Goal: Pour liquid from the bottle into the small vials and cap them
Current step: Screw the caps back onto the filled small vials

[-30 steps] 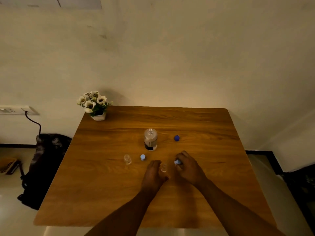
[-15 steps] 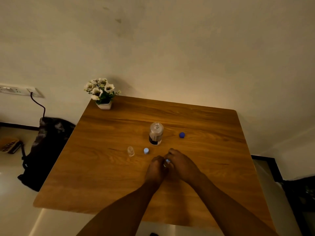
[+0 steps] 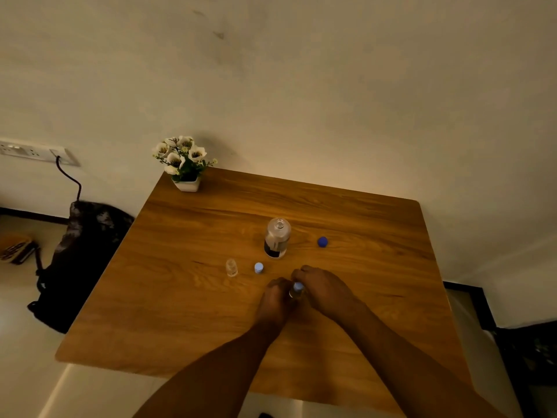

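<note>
An open clear bottle (image 3: pixel 277 238) with dark liquid at its bottom stands mid-table. Its dark blue cap (image 3: pixel 322 241) lies to its right. In front of it, my left hand (image 3: pixel 275 300) grips a small vial (image 3: pixel 294 294) standing on the table. My right hand (image 3: pixel 324 289) pinches a light blue cap (image 3: pixel 298 286) on top of that vial. A second, uncapped clear vial (image 3: pixel 231 267) stands to the left. Beside it sits another light blue cap (image 3: pixel 258 267).
The wooden table (image 3: pixel 196 297) stands against a plain wall. A white pot of flowers (image 3: pixel 184 162) sits at its back left corner. A dark bag (image 3: pixel 78 254) lies on the floor to the left, under a wall socket with a cable.
My right hand carried the light blue cap leftward onto the vial. My left hand closed around the vial. The camera view shifted and tilted slightly.
</note>
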